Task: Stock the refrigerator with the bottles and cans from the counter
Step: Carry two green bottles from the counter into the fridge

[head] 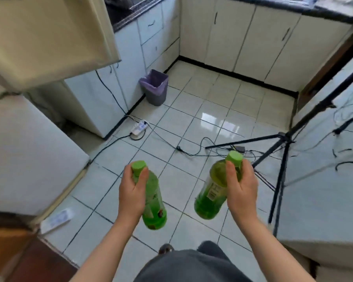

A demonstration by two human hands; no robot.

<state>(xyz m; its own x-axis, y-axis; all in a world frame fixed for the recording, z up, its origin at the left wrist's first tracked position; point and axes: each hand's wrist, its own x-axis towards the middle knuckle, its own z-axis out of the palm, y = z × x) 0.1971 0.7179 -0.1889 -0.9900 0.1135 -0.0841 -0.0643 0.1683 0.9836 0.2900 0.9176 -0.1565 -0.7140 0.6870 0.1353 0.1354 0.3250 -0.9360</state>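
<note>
My left hand (pixel 131 192) grips the neck of a green bottle (pixel 154 206) with a green cap, held over the tiled floor. My right hand (pixel 242 186) grips the neck of a second green bottle (pixel 212 192), its cap pointing up and away from me. Both bottles hang in front of my body, about a hand's width apart. The white refrigerator (pixel 25 151) stands at the left, its upper door (pixel 49 37) swung open above. The dark counter (pixel 293 7) runs along the far wall.
A grey bin with a purple liner (pixel 155 86) stands by the cabinets. A power strip (pixel 139 127) and cables (pixel 183 150) lie across the floor. A black tripod (pixel 281 159) stands at the right beside a white surface (pixel 324 180).
</note>
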